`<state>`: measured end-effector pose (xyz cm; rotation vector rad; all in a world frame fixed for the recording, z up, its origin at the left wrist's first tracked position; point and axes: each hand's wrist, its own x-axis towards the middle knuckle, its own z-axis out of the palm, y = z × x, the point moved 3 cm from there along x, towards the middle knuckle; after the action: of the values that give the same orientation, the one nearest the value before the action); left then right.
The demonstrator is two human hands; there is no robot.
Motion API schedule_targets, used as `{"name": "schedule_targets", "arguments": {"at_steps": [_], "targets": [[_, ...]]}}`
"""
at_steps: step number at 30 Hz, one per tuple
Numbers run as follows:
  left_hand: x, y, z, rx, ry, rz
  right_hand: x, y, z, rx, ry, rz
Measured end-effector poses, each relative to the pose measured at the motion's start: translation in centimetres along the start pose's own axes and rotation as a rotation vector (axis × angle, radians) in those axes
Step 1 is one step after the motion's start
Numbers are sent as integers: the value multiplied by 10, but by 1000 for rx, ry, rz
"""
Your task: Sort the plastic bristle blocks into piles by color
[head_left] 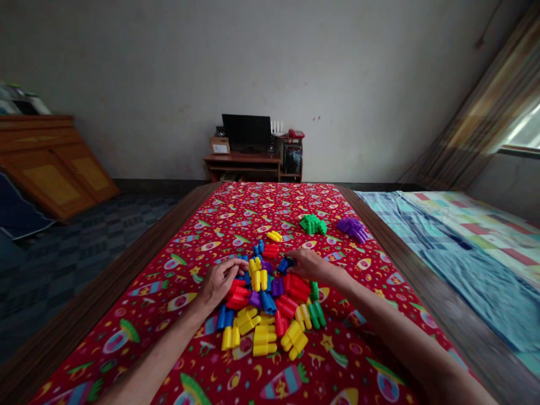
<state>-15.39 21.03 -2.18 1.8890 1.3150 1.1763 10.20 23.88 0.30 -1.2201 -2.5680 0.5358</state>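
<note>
Two bare hands at either side of a heap of colourful plastic blocks

On a table (126, 261) spread with a red patterned cloth (253, 208), a mixed pile (270, 304) of red, yellow, blue, purple and green blocks lies between a person's two hands, reaching from level with the fingers down toward the wearer.

The left hand (220, 281) rests at the pile's upper left edge, fingers bent and pointing inward, just beside blue and red pieces; whether it grips any of them cannot be told. The right hand (310, 264) comes in over the upper right edge, palm down, its fingertips at a dark blue block (285, 264). The block lies just to the left of that hand, but whether the fingers pinch it or only touch it is unclear. Red blocks (297, 287) lie just below the right hand.

Beyond the pile, a yellow block (274, 236) sits apart. Farther back and to the right are a green cluster (313, 224) and, beside it, a purple cluster (353, 229), both past the right hand.

Against the far wall, a desk (242, 159) holds a dark monitor (247, 130); a bed (485, 242) is at the right.
</note>
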Motion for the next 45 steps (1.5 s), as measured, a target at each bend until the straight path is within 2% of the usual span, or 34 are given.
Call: {"name": "schedule_targets", "arguments": {"at_steps": [4,6,8,11,14,19,23,25,27,29,31,34,36,39,41,43,45], "targets": [[1,0,0,-14,3,-6,7,1,1,64,-33,39],[2,0,0,-22,2,-13,3,4,-6,78,52,57],[2,0,0,-27,1,-9,-6,11,-19,72,193,96],[2,2,-1,-29,3,-5,-32,36,-42,38,368,225],[3,5,-1,-20,-5,-8,-71,70,-58,16,422,378],[4,8,-2,2,-1,1,-135,111,-65,-121,550,596],[4,7,-1,-12,-1,-5,-154,117,-62,-354,524,736],[4,5,-1,-22,-2,-8,-152,106,-62,-458,523,717],[4,3,0,-29,-1,-7,-142,85,-59,-453,534,576],[4,2,1,-35,3,-10,-125,56,-52,-346,524,348],[3,1,2,-35,3,-16,-101,23,-42,-200,449,148],[2,0,2,-7,-6,-21,-51,-21,-28,-53,296,29],[2,0,-1,44,23,-17,-11,-43,-23,-16,239,-27],[2,-2,-7,110,119,-20,46,-62,-16,-99,212,-169],[3,-5,-10,138,140,-30,75,-67,-6,-202,75,-243],[4,-9,-10,165,124,-31,90,-64,4,-269,-67,-231],[6,-13,-9,174,97,-25,91,-58,6,-258,-62,-166]]}}
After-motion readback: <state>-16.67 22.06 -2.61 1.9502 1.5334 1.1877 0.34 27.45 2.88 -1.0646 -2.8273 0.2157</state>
